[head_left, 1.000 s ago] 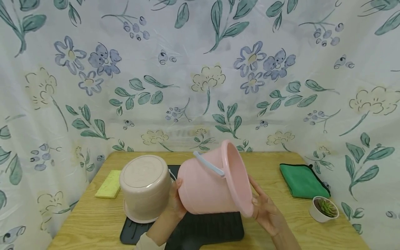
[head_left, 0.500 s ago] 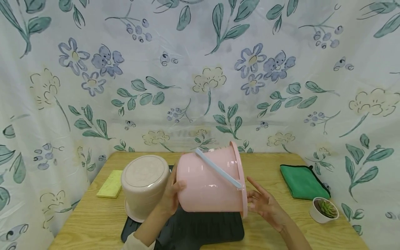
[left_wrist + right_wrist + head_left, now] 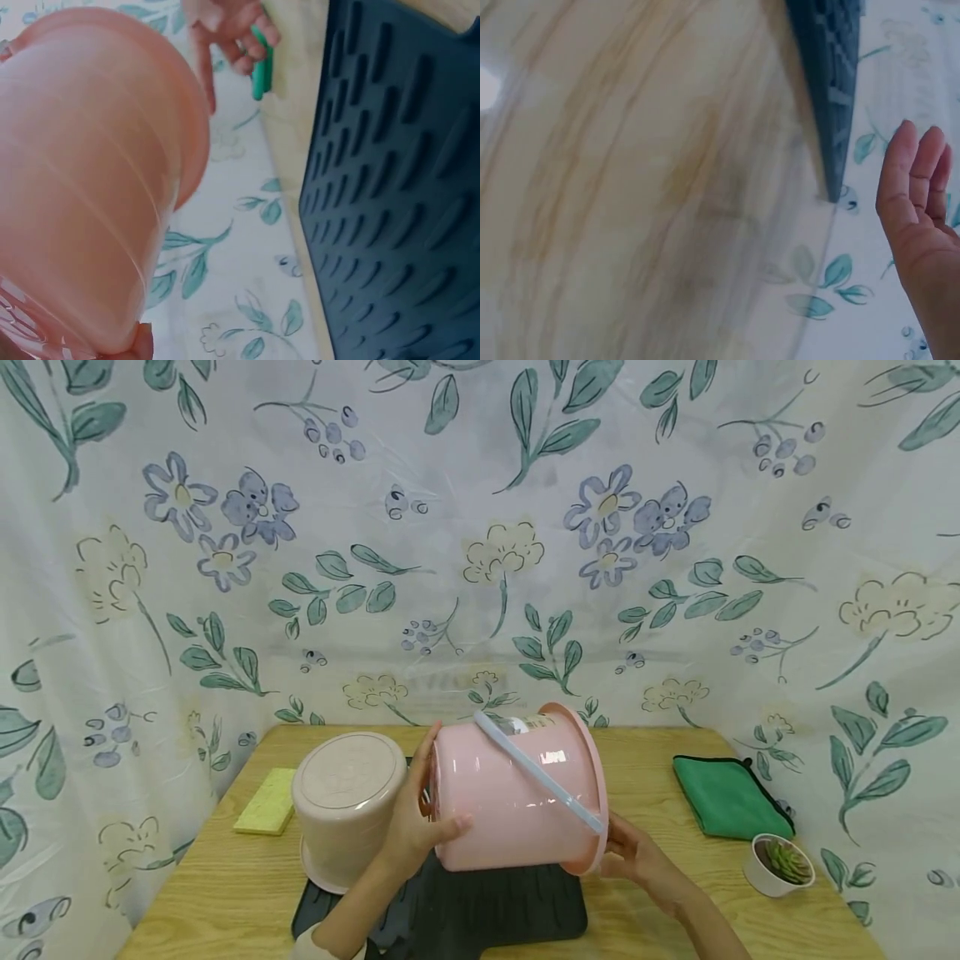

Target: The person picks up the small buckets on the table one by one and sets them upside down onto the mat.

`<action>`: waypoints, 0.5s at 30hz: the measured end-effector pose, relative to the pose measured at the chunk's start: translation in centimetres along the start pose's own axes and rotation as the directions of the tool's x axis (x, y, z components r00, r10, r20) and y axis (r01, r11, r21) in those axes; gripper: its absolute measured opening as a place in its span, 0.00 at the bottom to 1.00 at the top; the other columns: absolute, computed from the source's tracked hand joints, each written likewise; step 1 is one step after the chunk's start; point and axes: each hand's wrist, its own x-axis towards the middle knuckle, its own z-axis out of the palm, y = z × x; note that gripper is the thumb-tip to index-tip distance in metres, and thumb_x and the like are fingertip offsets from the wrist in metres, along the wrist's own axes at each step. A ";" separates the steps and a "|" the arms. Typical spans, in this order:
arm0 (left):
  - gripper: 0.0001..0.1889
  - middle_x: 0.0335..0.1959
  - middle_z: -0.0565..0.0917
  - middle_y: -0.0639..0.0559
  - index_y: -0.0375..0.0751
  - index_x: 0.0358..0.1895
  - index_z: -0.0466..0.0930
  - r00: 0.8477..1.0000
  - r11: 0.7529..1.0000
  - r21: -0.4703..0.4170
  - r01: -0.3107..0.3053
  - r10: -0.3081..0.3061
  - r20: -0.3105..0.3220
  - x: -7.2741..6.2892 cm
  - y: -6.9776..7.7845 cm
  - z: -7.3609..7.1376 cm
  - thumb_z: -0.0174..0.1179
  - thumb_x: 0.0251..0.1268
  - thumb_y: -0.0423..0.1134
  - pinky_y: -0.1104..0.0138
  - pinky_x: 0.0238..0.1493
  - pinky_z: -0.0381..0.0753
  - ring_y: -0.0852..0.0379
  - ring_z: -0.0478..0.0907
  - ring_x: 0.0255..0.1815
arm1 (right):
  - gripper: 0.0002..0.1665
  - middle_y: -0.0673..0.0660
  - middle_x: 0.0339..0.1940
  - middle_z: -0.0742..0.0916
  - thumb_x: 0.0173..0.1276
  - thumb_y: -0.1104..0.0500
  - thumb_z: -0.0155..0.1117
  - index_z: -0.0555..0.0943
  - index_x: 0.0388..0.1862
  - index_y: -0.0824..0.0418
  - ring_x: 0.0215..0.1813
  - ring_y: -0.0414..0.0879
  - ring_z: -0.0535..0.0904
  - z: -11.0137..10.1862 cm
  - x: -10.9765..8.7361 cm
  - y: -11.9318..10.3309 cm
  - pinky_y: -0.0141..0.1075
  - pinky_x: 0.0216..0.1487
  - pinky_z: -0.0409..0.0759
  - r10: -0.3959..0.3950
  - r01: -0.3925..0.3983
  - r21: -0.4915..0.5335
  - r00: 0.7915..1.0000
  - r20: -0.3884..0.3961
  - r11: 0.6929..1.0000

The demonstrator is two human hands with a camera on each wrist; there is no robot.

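A pink bucket [image 3: 517, 810] lies tilted on its side in the air over the dark ribbed mat [image 3: 510, 910], mouth facing right. Its pale blue handle [image 3: 536, 770] slants across the near side. My left hand [image 3: 412, 827] grips the bucket's base end, thumb on the near wall and fingers round the bottom. Close at the rim is my right hand [image 3: 641, 860], part of its fingers hidden behind the rim in the head view. In the right wrist view the right hand [image 3: 922, 217] shows loosely extended fingers with nothing in them.
An upturned beige bucket [image 3: 348, 785] stands on the mat's left side, beside my left forearm. A yellow cloth [image 3: 266, 802] lies left of it. On the right are a folded green cloth [image 3: 731, 797] and a small potted succulent [image 3: 782, 864]. A floral curtain [image 3: 480, 568] hangs behind the table.
The pink bucket has been turned, its mouth swinging out of view and its handle rolling onto the near side. The left hand has shifted round the base; the right hand left the rim and came back near it.
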 end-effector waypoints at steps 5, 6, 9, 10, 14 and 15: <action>0.56 0.72 0.62 0.39 0.60 0.80 0.50 0.999 0.994 0.104 -0.026 0.028 -0.018 0.0 0.2 0.0 0.73 0.45 0.53 0.56 0.42 0.83 0.39 0.70 0.56 | 0.37 0.54 0.49 0.82 0.68 0.63 0.66 0.67 0.74 0.52 0.47 0.47 0.78 -0.6 0.4 0.8 0.40 0.47 0.81 0.008 -0.004 -0.144 1.000 0.029 0.990; 0.56 0.73 0.62 0.40 0.61 0.80 0.50 0.999 0.993 0.115 -0.024 0.027 -0.023 0.0 0.3 0.0 0.73 0.44 0.53 0.55 0.43 0.82 0.38 0.69 0.57 | 0.35 0.56 0.46 0.81 0.67 0.63 0.67 0.69 0.72 0.53 0.45 0.47 0.77 -0.7 0.4 0.9 0.39 0.45 0.80 0.008 -0.003 -0.171 1.000 0.028 0.985; 0.58 0.75 0.60 0.44 0.64 0.79 0.50 0.999 0.991 0.136 -0.012 0.016 -0.029 0.0 0.5 0.1 0.75 0.42 0.50 0.50 0.47 0.80 0.37 0.67 0.60 | 0.31 0.60 0.41 0.80 0.63 0.63 0.70 0.74 0.65 0.59 0.40 0.44 0.75 -0.8 0.6 1.5 0.36 0.41 0.77 0.005 0.000 -0.246 1.000 0.021 0.969; 0.58 0.75 0.59 0.45 0.64 0.79 0.50 0.999 0.990 0.144 -0.008 0.013 -0.032 0.0 0.5 0.1 0.76 0.41 0.49 0.49 0.48 0.79 0.36 0.66 0.61 | 0.29 0.61 0.40 0.79 0.63 0.63 0.71 0.75 0.63 0.61 0.39 0.44 0.75 -0.8 0.6 1.6 0.35 0.40 0.76 0.008 -0.003 -0.256 1.000 0.022 0.967; 0.60 0.77 0.58 0.50 0.65 0.79 0.51 0.998 0.975 0.220 -0.030 0.043 -0.053 -0.1 0.9 0.3 0.77 0.38 0.46 0.44 0.53 0.77 0.39 0.65 0.65 | 0.33 0.62 0.38 0.75 0.60 0.62 0.74 0.73 0.63 0.64 0.36 0.43 0.71 -0.6 0.9 2.1 0.32 0.37 0.72 0.022 -0.012 -0.267 0.999 0.033 0.964; 0.60 0.77 0.57 0.51 0.64 0.79 0.51 0.997 0.968 0.249 -0.041 0.058 -0.059 -0.1 0.9 0.3 0.77 0.37 0.46 0.43 0.54 0.76 0.39 0.65 0.66 | 0.35 0.62 0.38 0.74 0.59 0.62 0.75 0.72 0.64 0.64 0.36 0.43 0.70 -0.5 0.9 2.1 0.31 0.36 0.72 0.019 -0.008 -0.269 0.999 0.039 0.963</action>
